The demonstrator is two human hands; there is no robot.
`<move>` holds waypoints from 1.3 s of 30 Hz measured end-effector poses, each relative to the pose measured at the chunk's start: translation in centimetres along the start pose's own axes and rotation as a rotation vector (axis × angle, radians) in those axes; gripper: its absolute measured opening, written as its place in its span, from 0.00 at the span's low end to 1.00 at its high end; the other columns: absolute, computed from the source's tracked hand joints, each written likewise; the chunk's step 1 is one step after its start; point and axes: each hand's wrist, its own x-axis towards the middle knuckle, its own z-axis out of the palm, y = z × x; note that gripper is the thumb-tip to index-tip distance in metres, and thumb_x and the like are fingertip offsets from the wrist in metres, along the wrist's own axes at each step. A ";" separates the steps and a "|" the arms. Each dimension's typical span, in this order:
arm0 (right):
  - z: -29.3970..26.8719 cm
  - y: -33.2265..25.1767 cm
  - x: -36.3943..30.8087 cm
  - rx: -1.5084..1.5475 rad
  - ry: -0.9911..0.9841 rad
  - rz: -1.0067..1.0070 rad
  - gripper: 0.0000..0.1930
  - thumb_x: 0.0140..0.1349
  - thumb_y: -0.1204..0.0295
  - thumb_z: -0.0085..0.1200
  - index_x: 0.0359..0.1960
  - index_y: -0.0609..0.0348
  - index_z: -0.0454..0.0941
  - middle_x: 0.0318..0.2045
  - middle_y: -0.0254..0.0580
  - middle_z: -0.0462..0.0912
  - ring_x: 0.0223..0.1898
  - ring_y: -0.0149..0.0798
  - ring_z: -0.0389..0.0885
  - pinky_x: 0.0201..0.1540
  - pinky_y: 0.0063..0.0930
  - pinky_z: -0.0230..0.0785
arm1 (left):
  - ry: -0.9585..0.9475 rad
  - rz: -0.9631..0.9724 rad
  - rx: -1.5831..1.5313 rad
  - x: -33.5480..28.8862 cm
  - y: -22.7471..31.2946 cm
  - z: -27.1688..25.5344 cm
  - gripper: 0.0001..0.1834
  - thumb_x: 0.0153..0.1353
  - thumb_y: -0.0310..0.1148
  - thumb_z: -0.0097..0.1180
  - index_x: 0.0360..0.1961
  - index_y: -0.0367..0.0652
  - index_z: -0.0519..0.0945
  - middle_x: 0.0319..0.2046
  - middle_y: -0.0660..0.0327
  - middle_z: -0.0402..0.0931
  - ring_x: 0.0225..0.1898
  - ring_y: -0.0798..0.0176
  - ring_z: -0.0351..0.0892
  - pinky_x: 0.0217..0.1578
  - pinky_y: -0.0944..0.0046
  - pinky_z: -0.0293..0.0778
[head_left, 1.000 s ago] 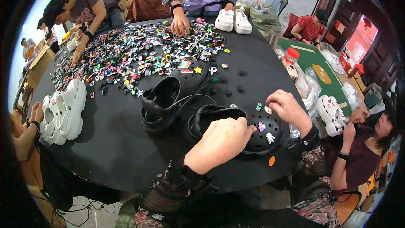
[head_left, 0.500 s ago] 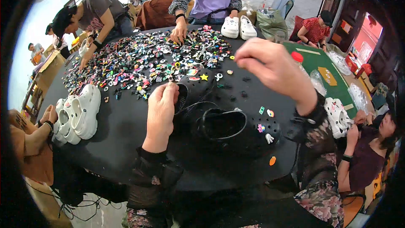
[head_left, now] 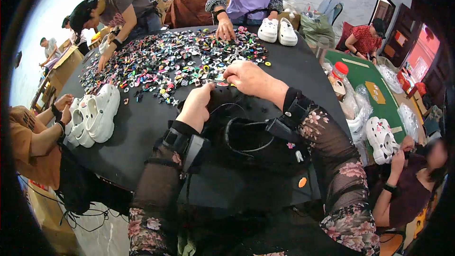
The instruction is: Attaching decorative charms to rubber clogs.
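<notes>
Two black clogs lie in front of me; the nearer-right black clog (head_left: 249,149) has a few charms on its toe, partly covered by my right sleeve. My left hand (head_left: 198,104) is closed with its fingertips at the toe of the other black clog (head_left: 225,98), which the hands mostly hide. Close to it, my right hand (head_left: 256,79) has curled fingers pointing down at that toe. Whatever either hand pinches is hidden. A red charm (head_left: 222,84) shows between the fingertips. An orange oval charm (head_left: 302,182) lies on the table nearer me.
A wide heap of colourful shoe charms (head_left: 161,66) covers the far table, where two people's hands reach in. White clogs stand at the left (head_left: 104,114), far side (head_left: 268,30) and right (head_left: 379,137), near other people. A red-lidded jar (head_left: 340,69) stands by the green table (head_left: 360,73).
My right hand has come down and left from its raised position to the clog's toe. My left hand has shifted slightly forward and right, toward it.
</notes>
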 end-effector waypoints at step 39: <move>-2.6 -1.0 -7.7 -0.487 0.104 -0.081 0.12 0.49 0.78 0.60 0.34 0.62 0.72 0.35 0.46 0.72 0.41 0.49 0.71 0.47 0.38 0.66 | -0.326 0.629 0.601 -2.5 -4.9 0.2 0.26 0.60 0.36 0.60 0.10 0.41 0.62 0.13 0.77 0.55 0.17 0.79 0.52 0.15 0.68 0.46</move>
